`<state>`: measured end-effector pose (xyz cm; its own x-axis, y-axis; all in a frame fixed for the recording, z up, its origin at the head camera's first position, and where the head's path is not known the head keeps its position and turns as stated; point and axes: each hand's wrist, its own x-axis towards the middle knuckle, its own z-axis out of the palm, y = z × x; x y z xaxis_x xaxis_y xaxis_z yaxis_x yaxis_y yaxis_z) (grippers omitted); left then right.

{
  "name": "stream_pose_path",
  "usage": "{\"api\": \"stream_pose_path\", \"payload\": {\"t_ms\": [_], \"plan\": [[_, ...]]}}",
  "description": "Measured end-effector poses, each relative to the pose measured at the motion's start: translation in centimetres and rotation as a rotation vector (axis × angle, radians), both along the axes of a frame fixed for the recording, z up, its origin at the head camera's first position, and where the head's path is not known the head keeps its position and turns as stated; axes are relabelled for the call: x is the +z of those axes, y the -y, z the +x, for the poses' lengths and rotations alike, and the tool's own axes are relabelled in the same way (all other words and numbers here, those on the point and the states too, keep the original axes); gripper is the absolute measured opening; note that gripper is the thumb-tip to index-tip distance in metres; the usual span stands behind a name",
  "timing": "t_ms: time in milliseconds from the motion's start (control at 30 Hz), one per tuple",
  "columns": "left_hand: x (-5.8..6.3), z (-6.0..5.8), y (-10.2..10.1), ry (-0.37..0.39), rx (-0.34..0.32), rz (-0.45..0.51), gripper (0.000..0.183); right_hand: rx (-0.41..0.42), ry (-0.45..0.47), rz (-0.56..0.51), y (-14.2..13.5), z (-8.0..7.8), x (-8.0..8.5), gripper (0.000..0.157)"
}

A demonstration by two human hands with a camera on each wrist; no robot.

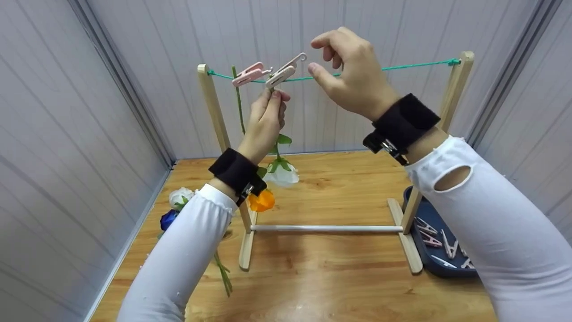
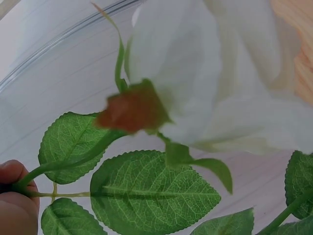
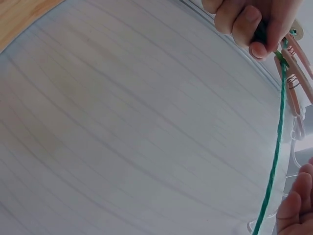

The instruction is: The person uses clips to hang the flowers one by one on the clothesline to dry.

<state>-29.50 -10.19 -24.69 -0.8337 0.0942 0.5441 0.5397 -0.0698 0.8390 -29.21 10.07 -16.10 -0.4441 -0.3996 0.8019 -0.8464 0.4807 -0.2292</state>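
At the left part of a green line (image 1: 420,65), my left hand (image 1: 263,123) pinches the stem of a white rose (image 1: 283,174) that hangs bloom down, its leaves (image 2: 151,193) filling much of the left wrist view. Just above those fingertips a pale clothespin (image 1: 280,77) sits on the line at the stem's top end. My right hand (image 1: 357,74) is raised to the right of this clothespin, thumb and fingers apart with nothing between them. Farther left, a pink clothespin (image 1: 248,74) clips another stem (image 1: 239,105) to the line; an orange rose (image 1: 262,201) hangs below, partly behind my left wrist.
The line runs between two posts of a wooden rack (image 1: 456,89), joined low down by a white rod (image 1: 326,228). A dark blue tray (image 1: 422,261) with several clothespins stands at the right. On the table's left lie a white rose (image 1: 180,197) and a blue rose (image 1: 168,219).
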Motion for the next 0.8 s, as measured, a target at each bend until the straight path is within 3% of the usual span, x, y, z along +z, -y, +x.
{"api": "stream_pose_path", "payload": {"t_ms": [133, 433, 600, 700, 800], "plan": [[0.0, 0.0, -0.1, -0.003, 0.001, -0.008, 0.032, 0.027, -0.029, -0.017, -0.9, 0.4, -0.7, 0.031], [-0.2, -0.2, 0.0, -0.049, 0.076, -0.040, 0.029, 0.092, -0.007, 0.052, -3.0, 1.8, -2.9, 0.026], [-0.4, 0.4, -0.1, -0.032, 0.145, -0.042, 0.022, 0.121, 0.035, 0.070, -4.8, 2.7, -4.5, 0.019], [-0.6, 0.9, -0.1, -0.019, 0.162, -0.043, 0.030, 0.129, 0.077, 0.076, -5.9, 3.1, -5.5, 0.016], [-1.0, 1.7, 0.1, -0.012, 0.201, -0.102, 0.040, 0.125, 0.095, 0.075, -6.9, 3.6, -6.6, 0.013]]}}
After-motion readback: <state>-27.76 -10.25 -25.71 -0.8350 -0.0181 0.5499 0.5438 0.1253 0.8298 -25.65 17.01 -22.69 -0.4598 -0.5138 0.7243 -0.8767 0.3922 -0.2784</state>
